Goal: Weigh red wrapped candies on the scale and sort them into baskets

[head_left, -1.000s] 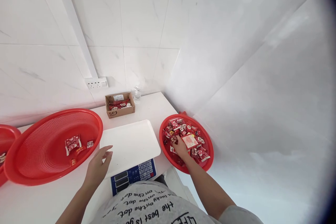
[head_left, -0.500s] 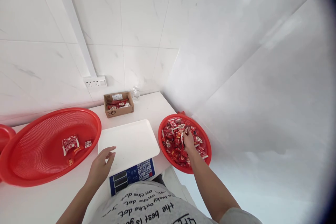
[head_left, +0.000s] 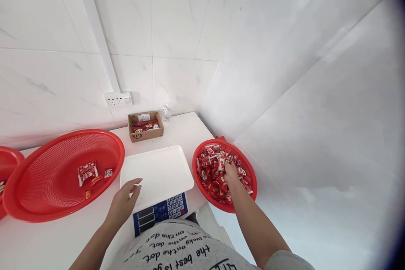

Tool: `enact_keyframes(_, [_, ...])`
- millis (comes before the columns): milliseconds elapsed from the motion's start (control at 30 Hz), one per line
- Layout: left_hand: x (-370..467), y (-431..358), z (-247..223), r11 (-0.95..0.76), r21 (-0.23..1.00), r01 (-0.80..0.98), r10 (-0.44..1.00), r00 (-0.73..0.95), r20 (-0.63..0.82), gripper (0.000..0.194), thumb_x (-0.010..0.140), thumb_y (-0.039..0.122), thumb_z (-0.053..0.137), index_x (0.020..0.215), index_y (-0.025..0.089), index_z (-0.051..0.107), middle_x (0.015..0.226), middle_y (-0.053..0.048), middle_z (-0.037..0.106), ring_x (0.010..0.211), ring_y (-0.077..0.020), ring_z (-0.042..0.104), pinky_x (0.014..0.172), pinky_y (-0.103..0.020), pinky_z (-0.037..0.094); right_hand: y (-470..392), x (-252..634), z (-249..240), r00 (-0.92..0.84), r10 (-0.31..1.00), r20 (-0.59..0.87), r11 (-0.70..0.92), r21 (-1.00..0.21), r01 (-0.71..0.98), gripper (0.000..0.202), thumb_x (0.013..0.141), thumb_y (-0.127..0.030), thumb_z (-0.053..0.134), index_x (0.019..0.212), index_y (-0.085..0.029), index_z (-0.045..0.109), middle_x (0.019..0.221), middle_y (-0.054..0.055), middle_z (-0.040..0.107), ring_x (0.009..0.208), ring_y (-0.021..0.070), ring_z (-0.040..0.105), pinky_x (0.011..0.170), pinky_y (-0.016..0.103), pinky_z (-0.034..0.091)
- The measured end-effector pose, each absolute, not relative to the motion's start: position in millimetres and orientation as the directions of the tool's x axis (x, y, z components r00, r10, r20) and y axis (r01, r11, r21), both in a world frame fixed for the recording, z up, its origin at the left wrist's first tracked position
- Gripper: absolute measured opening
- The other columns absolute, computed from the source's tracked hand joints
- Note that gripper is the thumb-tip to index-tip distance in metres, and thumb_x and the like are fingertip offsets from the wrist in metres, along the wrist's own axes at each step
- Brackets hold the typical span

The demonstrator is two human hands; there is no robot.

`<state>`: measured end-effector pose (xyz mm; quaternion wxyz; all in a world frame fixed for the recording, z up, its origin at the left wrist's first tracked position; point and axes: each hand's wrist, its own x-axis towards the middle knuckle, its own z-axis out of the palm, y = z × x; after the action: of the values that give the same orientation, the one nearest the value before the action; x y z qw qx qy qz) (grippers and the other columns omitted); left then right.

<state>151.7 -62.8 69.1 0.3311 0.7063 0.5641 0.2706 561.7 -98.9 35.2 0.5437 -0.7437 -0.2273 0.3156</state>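
My right hand is inside the round red basket on the right, its fingers closed on a red-and-white packet. Many small red wrapped packets fill that basket. Over the left edge of the scale's white tray hangs my left hand, fingers apart and holding nothing. Below the tray shows the scale's blue panel with keys and displays. A large red basket at the left holds a few red packets.
Behind the scale stands a small cardboard box with red packets, beside a clear plastic object. Part of another red basket shows at the far left. A socket strip is on the tiled wall.
The view has shifted slightly, so the baskets and box appear a little farther right. A red-and-white packet now shows more clearly at my right hand's fingers. My left hand stays by the tray.
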Motion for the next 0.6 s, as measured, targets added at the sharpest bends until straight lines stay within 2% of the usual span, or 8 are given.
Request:
enact_keyframes(100, [152.2,-63.0,68.6,-0.141,0.776,0.615,0.976,0.216,0.006,0.034,0.078,0.046,0.044,0.099,0.024,0.061,0.095,-0.003,0.069,0.079,-0.0187,0.065,0.073,-0.032,0.053,-97.6,562.5,39.1,0.735,0.596,-0.323,-0.204,-0.946,-0.25,0.041,0.063,-0.037,0.066,0.099,-0.028,0.049,0.092,0.001,0.066,0.082,0.0189,0.064,0.068,0.032,0.056])
enact_keyframes(200, [153.9,-63.6,68.5,-0.142,0.784,0.605,0.975,0.224,0.004,0.034,0.078,0.045,0.044,0.098,0.024,0.062,0.096,-0.003,0.069,0.079,-0.0185,0.065,0.075,-0.032,0.053,-95.0,555.8,48.5,0.725,0.611,-0.317,-0.177,-0.948,-0.265,0.036,0.06,-0.035,0.07,0.09,-0.028,0.05,0.092,0.0,0.065,0.083,0.0163,0.063,0.067,0.027,0.056])
enact_keyframes(267, [155.8,-64.7,68.9,-0.138,0.787,0.601,0.972,0.234,-0.008,0.034,0.078,0.045,0.044,0.098,0.023,0.061,0.096,-0.004,0.069,0.08,-0.0186,0.065,0.076,-0.033,0.053,-91.9,542.9,56.3,0.691,0.649,-0.318,-0.172,-0.946,-0.275,0.037,0.06,-0.034,0.071,0.091,-0.028,0.051,0.097,0.0,0.064,0.085,0.0156,0.062,0.068,0.026,0.056])
enact_keyframes(333, [158.3,-66.3,70.1,-0.137,0.79,0.598,0.968,0.249,-0.021,0.034,0.079,0.044,0.043,0.099,0.023,0.061,0.098,-0.004,0.068,0.082,-0.0187,0.064,0.078,-0.033,0.052,-88.0,522.2,64.1,0.609,0.721,-0.33,-0.184,-0.939,-0.291,0.039,0.061,-0.034,0.072,0.094,-0.028,0.053,0.102,0.0,0.063,0.089,0.0156,0.062,0.07,0.026,0.055])
enact_keyframes(467, [163.0,-69.9,72.9,-0.158,0.785,0.599,0.958,0.285,-0.025,0.031,0.08,0.039,0.042,0.1,0.024,0.061,0.099,-0.003,0.068,0.082,-0.018,0.064,0.078,-0.034,0.052,-80.5,469.6,76.3,0.33,0.875,-0.354,-0.252,-0.915,-0.315,0.038,0.063,-0.036,0.073,0.093,-0.024,0.054,0.102,0.002,0.064,0.094,0.0175,0.062,0.078,0.03,0.053])
enact_keyframes(600, [162.8,-74.7,72.4,-0.172,0.777,0.606,0.953,0.303,-0.026,0.031,0.082,0.035,0.041,0.102,0.023,0.061,0.099,-0.004,0.067,0.082,-0.017,0.063,0.078,-0.034,0.052,-76.1,431.7,78.6,0.122,0.903,-0.412,-0.359,-0.88,-0.311,0.04,0.064,-0.035,0.073,0.097,-0.023,0.055,0.105,0.004,0.062,0.095,0.0171,0.062,0.084,0.033,0.051])
